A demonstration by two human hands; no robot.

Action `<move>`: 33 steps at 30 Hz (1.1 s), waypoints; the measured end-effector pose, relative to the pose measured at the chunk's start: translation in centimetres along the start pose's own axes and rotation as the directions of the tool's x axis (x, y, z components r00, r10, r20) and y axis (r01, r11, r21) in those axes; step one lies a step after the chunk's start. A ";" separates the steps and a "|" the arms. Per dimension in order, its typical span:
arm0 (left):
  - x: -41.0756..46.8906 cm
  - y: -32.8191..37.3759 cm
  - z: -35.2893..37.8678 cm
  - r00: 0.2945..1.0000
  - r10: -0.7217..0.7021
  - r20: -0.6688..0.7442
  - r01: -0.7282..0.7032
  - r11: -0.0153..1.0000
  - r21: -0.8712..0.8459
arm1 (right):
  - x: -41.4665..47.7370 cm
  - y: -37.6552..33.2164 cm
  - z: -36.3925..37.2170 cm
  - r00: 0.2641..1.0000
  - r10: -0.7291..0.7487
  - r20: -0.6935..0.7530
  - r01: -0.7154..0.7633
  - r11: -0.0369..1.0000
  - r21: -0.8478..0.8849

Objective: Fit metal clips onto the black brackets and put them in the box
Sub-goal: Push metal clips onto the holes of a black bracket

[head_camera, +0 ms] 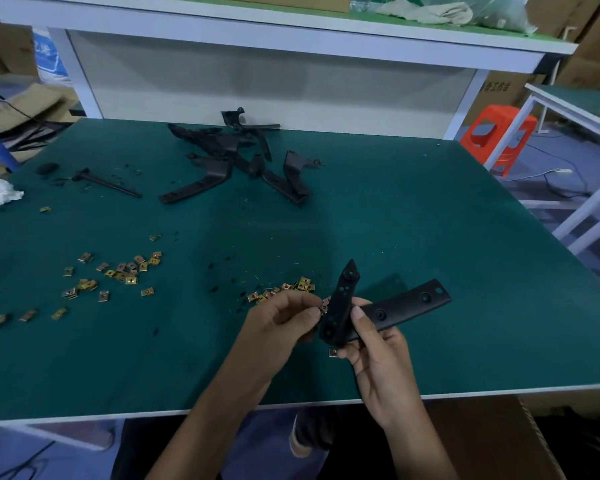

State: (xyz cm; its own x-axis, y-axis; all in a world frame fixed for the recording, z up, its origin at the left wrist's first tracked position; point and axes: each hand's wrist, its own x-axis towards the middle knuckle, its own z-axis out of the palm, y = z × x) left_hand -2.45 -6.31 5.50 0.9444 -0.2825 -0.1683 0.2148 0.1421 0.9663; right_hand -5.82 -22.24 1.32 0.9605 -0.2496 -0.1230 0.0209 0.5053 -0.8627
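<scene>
We're holding the black bracket [406, 304] at its bend in our right hand [378, 368], over the table [465, 237]. Our left hand [281, 318] pinches a metal clip [325, 305] right beside it. The bracket looks light and stiff, so grip near the bend.

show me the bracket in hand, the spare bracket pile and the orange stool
held black bracket [402, 306]: head view, its long right arm
pile of black brackets [222, 143]: head view, middle of the heap
orange plastic stool [497, 112]: head view, its top
</scene>
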 end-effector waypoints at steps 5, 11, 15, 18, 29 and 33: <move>0.1 0.3 0.1 0.999 -0.038 0.027 0.038 0.999 -0.006 | 0.0 0.3 -0.3 1.000 -0.006 0.007 0.006 1.000 -0.008; 0.1 0.4 0.0 0.990 -0.128 0.066 0.138 0.973 -0.183 | 0.1 0.4 -0.5 1.000 -0.014 0.017 0.015 1.000 -0.007; 0.1 0.4 0.1 0.989 -0.134 0.069 0.144 0.973 -0.182 | 0.2 0.4 -0.6 1.000 -0.019 0.022 0.019 1.000 0.000; 0.1 0.5 -0.2 0.993 -0.102 0.054 0.106 0.990 -0.089 | 0.2 0.4 -0.5 0.999 -0.025 0.027 0.025 0.999 -0.029; 0.5 1.1 -2.9 0.963 -0.146 0.227 0.125 0.987 0.104 | -0.4 0.3 -0.1 0.999 0.002 0.041 0.000 0.998 -0.061; 0.5 1.1 -3.2 0.960 -0.142 0.240 0.128 0.989 0.072 | -0.3 0.0 -0.1 0.995 0.021 0.101 -0.010 0.994 -0.110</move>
State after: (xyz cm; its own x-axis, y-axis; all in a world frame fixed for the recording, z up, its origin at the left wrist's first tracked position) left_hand -0.97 -3.26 5.82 0.8166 -0.5195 -0.2516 0.3153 0.0363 0.9483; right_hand -6.14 -22.30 1.34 0.9838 -0.1541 -0.0912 -0.0196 0.4136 -0.9103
